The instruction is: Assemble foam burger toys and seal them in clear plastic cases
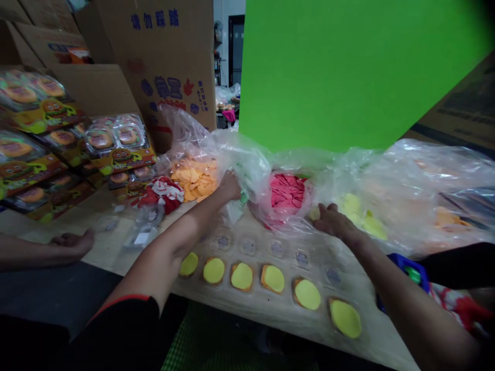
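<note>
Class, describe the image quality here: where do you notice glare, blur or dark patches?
Head view, right: bright glints streak the clear plastic bag; head view, left edge: the burger display boxes look smeared; head view, upper right: the corner beyond the green panel falls dark; head view, middle: the left hand lacks crisp detail.

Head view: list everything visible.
Front discs: six, yellow, near edge
Trays: several, clear, table
Orange discs: many, orange, mid-left
Pink discs: many, pink, centre
Bagged discs: several, yellow, right
Plastic bags: several, clear, back
Burger packs: several, multicoloured, left
Bundle: one, red-white, left
Cardboard boxes: several, brown, background
Panel: one, green, back
Frame: one, blue, right
Table: one, pale, beneath
Co-worker's hand: one, bare, far left
Left hand: one, bare, among bags
Right hand: one, bare, right of centre
</note>
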The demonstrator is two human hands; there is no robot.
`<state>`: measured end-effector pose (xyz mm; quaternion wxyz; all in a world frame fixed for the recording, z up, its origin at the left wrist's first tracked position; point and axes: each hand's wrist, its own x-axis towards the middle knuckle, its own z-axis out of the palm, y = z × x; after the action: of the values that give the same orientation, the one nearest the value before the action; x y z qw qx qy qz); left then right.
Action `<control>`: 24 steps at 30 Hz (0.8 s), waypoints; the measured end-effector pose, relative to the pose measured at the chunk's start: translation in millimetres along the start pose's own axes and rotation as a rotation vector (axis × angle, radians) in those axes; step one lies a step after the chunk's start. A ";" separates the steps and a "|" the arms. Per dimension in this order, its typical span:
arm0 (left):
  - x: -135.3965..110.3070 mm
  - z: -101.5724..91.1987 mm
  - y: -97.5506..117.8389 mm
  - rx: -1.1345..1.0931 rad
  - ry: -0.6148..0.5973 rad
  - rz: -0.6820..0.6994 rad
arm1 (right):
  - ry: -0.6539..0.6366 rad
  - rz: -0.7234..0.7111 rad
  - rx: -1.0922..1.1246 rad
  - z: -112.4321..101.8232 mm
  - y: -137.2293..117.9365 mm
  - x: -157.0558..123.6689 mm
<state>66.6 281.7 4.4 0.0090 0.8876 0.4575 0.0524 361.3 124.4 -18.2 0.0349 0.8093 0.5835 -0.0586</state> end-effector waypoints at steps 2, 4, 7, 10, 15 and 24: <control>-6.6 -6.2 0.3 0.043 0.007 0.018 | 0.023 -0.043 -0.033 -4.3 -9.3 9.6; -13.6 -11.7 18.9 0.073 0.019 0.043 | 0.086 -0.112 -0.036 -8.3 -23.3 25.4; -27.7 -12.5 63.8 0.063 0.090 0.162 | 0.088 -0.229 -0.016 -11.3 -47.5 56.2; -35.0 -0.4 94.9 0.013 0.245 0.471 | 0.044 -0.348 -0.002 -10.0 -67.9 84.4; -5.5 19.2 67.9 0.039 0.062 0.250 | 0.068 -0.419 -0.016 -0.6 -84.9 108.7; -32.5 -28.5 13.3 -0.345 0.325 0.146 | 0.074 -0.456 -0.083 10.4 -77.5 124.9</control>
<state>55.8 246.7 30.8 0.0831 0.8837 0.3716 0.2723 326.2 265.0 -44.5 0.0329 0.6558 0.7541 -0.0113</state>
